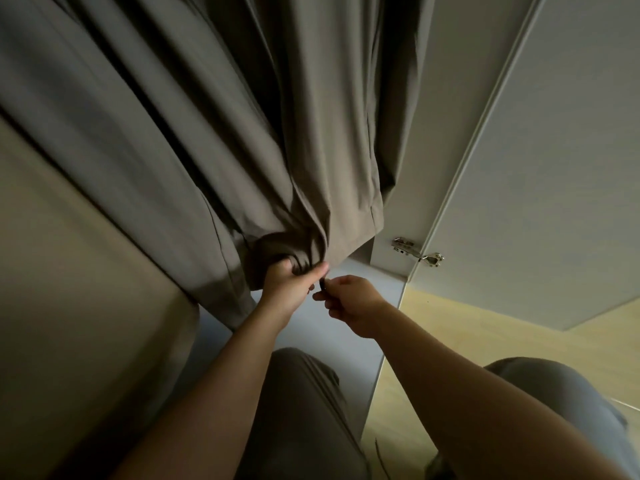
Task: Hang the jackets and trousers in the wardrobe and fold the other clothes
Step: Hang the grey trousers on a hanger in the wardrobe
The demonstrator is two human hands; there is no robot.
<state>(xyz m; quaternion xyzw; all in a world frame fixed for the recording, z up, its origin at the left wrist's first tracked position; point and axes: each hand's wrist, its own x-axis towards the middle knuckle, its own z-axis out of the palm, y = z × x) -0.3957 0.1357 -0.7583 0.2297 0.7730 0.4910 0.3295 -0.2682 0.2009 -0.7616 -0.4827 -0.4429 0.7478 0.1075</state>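
Note:
A long grey-brown jacket (194,126) hangs inside the wardrobe (408,140) and fills the upper left of the view. My left hand (289,284) grips a bunched fold of its lower hem. Just to the right, my right hand (349,303) pinches a small dark piece (322,284), maybe a zip pull, at the hem's edge. The two hands almost touch. The hanger and rail are out of view above.
The wardrobe's open door (540,168) stands to the right on a metal hinge (417,251). A pale wardrobe side panel (69,271) rises on the left. Light wooden floor (485,327) shows at the lower right, with my legs (304,410) below.

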